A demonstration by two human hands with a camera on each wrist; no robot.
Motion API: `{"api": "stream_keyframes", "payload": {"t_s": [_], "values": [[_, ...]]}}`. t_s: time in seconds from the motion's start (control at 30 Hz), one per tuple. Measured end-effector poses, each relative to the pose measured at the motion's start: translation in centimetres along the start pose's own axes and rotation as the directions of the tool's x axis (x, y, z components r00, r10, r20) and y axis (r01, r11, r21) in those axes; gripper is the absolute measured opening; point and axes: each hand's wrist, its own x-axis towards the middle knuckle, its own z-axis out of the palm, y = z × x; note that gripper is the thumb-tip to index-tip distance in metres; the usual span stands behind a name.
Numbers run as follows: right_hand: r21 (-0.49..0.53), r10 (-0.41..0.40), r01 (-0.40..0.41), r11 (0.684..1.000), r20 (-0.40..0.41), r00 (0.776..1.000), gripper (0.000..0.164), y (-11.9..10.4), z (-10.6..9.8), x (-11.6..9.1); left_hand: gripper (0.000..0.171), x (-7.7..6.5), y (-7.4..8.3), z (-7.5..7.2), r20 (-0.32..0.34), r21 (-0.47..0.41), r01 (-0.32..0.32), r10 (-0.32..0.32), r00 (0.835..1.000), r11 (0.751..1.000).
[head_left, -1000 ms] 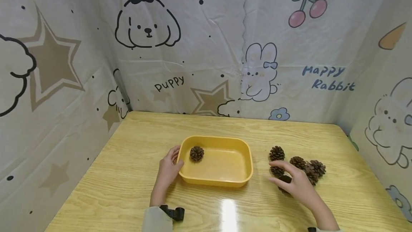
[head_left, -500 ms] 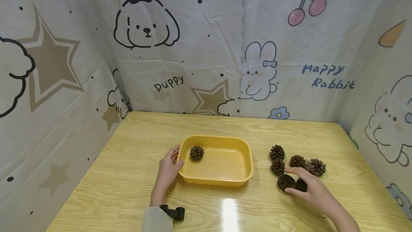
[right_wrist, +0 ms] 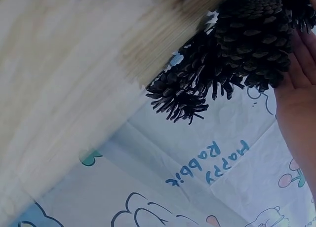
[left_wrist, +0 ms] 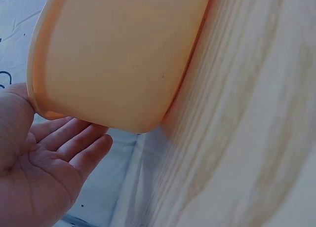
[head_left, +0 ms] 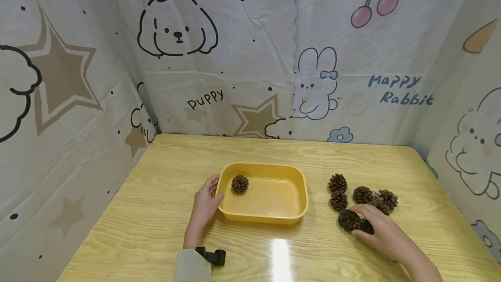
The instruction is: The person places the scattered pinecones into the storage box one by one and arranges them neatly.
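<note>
My left hand grips the left end of a yellow plastic tray, the thumb at the rim and the fingers along the outer wall, as the left wrist view shows. One pine cone lies inside the tray near its left end. At the right, my right hand curves its thumb and fingers round a dark pine cone, partly hidden by the hand. Another pine cone sits right at its fingertips. In the right wrist view, a large pine cone overlaps the fingers.
Two pine cones stand close together beyond the right hand, and a small cluster of pine cones lies farther right. All rest on a wood-grain table. A printed cloth hangs behind it and along both sides.
My right hand has moved right and down from above the nearer cones to round one at the front of the group. The left hand stays on the tray.
</note>
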Motion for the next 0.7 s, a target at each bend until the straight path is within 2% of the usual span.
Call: {"api": "stream_keyframes", "payload": {"t_s": [0.17, 0.7], "values": [[-0.042, -0.024, 0.023, 0.999, -0.029, 0.999, 0.051, 0.0, 0.15, 0.0, 0.056, -0.01, -0.01, -0.01, -0.001, -0.003, 0.008, -0.008, 1.0, 1.0], [-0.017, -0.039, 0.038, 0.999, -0.081, 0.996, 0.045, 0.18, 0.53, -0.08, 0.055, -0.06, 0.02, 0.01, 0.014, -0.026, 0.025, -0.025, 1.0, 0.999]]}}
